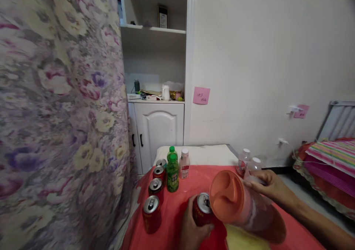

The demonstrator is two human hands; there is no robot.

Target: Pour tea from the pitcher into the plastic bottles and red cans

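My left hand (pixel 192 227) is wrapped round a red drink can (pixel 202 210) standing on the red tablecloth (pixel 180 202). My right hand (pixel 270 187) grips a clear plastic pitcher with an orange lid (pixel 226 196), tilted so the lid faces the can. Its lid rim sits right beside the can's top. My right forearm runs off toward the lower right.
Three more red cans (pixel 151 213) stand in a row at the left, with green bottles (pixel 172 172) and a small pink-labelled bottle (pixel 184 163) behind them. Two small bottles (pixel 244 161) stand behind the pitcher. A floral curtain (pixel 55 113) hangs at left; a white cabinet (pixel 158 128) stands behind.
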